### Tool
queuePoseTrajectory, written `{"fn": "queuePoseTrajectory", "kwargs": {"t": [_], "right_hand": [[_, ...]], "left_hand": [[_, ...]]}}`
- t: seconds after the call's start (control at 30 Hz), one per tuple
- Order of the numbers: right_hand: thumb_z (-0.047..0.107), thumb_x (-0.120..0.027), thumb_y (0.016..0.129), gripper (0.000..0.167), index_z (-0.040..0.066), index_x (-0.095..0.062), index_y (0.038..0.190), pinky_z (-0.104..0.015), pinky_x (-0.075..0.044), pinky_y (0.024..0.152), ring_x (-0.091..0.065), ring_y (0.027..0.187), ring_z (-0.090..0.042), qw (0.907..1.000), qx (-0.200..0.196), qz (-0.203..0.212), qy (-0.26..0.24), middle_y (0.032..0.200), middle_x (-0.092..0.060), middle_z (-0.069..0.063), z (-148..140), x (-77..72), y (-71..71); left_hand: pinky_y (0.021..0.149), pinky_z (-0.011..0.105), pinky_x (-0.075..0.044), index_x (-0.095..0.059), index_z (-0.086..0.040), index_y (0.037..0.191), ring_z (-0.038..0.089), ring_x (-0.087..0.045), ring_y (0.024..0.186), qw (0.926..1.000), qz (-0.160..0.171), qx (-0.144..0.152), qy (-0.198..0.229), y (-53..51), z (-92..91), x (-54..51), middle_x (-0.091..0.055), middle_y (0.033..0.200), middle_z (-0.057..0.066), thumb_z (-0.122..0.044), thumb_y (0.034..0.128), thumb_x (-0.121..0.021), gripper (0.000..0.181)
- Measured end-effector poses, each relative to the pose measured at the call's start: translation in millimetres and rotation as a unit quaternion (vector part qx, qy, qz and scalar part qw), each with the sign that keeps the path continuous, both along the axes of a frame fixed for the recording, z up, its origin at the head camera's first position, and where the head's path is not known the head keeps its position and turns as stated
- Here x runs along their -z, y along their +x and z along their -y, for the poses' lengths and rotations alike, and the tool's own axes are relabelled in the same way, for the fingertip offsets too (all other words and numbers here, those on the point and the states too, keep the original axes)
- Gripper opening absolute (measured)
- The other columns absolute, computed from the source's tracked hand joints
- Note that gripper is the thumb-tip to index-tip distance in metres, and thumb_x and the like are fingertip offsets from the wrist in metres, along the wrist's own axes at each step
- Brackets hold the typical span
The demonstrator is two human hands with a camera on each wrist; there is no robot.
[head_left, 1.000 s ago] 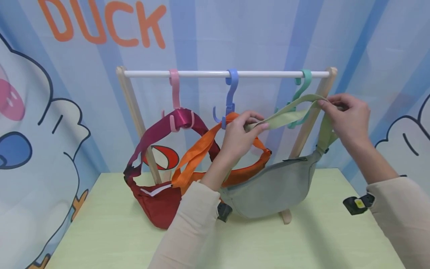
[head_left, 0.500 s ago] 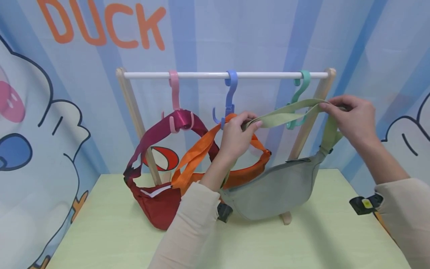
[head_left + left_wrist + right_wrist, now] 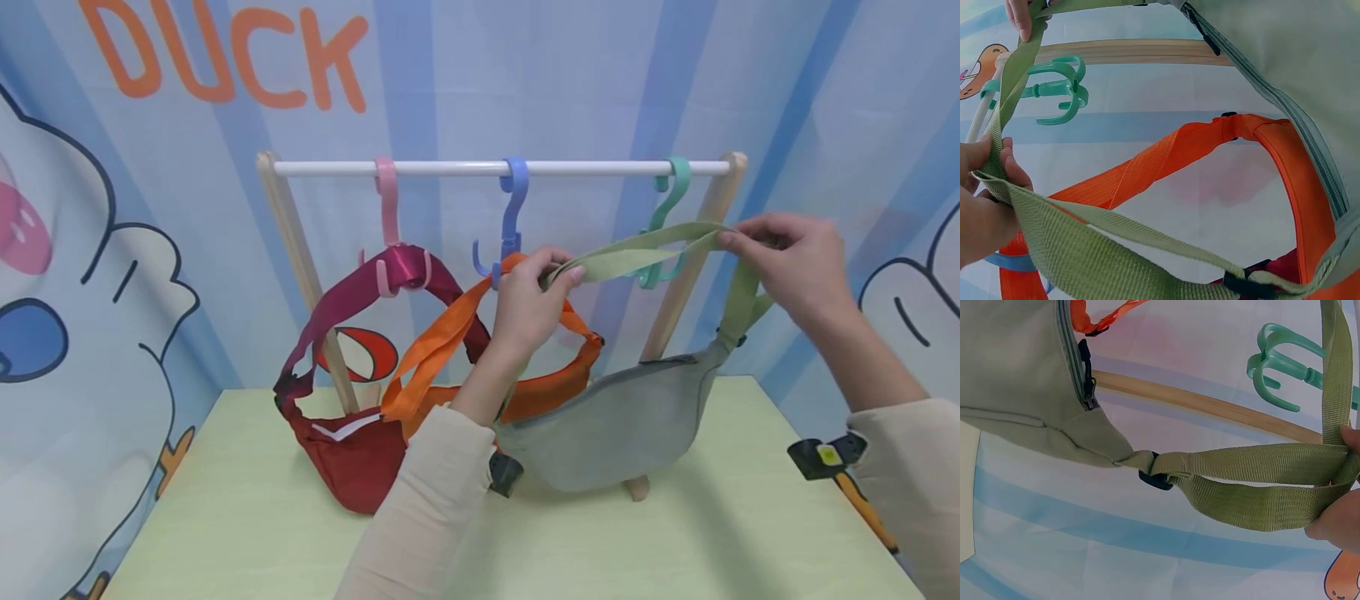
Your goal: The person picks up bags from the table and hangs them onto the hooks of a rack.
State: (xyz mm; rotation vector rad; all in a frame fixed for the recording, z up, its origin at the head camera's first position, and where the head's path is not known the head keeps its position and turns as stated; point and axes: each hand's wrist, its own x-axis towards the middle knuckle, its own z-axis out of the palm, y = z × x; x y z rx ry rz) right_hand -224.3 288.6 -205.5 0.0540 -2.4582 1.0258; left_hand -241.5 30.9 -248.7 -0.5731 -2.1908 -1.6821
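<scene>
A grey-green waist bag [image 3: 622,425] hangs by its light green strap [image 3: 637,257] from both hands, in front of the rack. My left hand [image 3: 528,304] pinches the strap near the blue hook [image 3: 513,208]. Farther right, my right hand [image 3: 795,262] pinches another part of it, beside the rack's right post. Between the hands the strap runs in front of the green hook [image 3: 678,196], apart from it in the left wrist view. In the right wrist view, the doubled strap leads from a black buckle [image 3: 1155,480] to the fingers.
A white rod [image 3: 450,168] on wooden posts carries the hooks. On the pink hook [image 3: 388,204] hangs a dark red bag [image 3: 352,467]; an orange bag [image 3: 551,392] hangs from the blue one. Below is a pale green table [image 3: 247,533].
Both hands keep their hold on the strap. My right hand has moved slightly right, drawing the strap straighter and swinging the bag's right end a little rightward.
</scene>
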Motion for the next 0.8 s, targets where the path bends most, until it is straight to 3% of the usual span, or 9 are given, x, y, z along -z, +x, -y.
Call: {"fn": "queuePoseTrajectory", "kwargs": {"t": [0.33, 0.8], "right_hand": [[0.045, -0.057, 0.085, 0.049, 0.001, -0.062, 0.109, -0.020, -0.041, 0.063, -0.048, 0.081, -0.016, 0.9999, -0.007, 0.009, 0.009, 0.089, -0.060, 0.003, 2.1, 7.0, -0.5], [0.048, -0.057, 0.085, 0.051, 0.004, -0.061, 0.111, -0.021, -0.040, 0.066, -0.049, 0.084, -0.014, 0.9997, 0.001, 0.025, -0.006, 0.096, -0.059, -0.002, 5.7, 2.9, -3.7]], "left_hand": [[0.059, 0.021, -0.042, -0.064, -0.009, 0.095, 0.013, -0.053, 0.071, 1.0000, 0.001, -0.006, -0.007, -0.4, 4.6, 5.2, -0.064, 0.081, 0.001, -0.019, 0.0888, -0.061, 0.012], [0.057, 0.021, -0.041, -0.065, -0.008, 0.096, 0.012, -0.054, 0.070, 0.9996, -0.017, -0.017, -0.014, -1.6, 6.5, 0.8, -0.065, 0.081, 0.003, -0.018, 0.0888, -0.061, 0.013]]}}
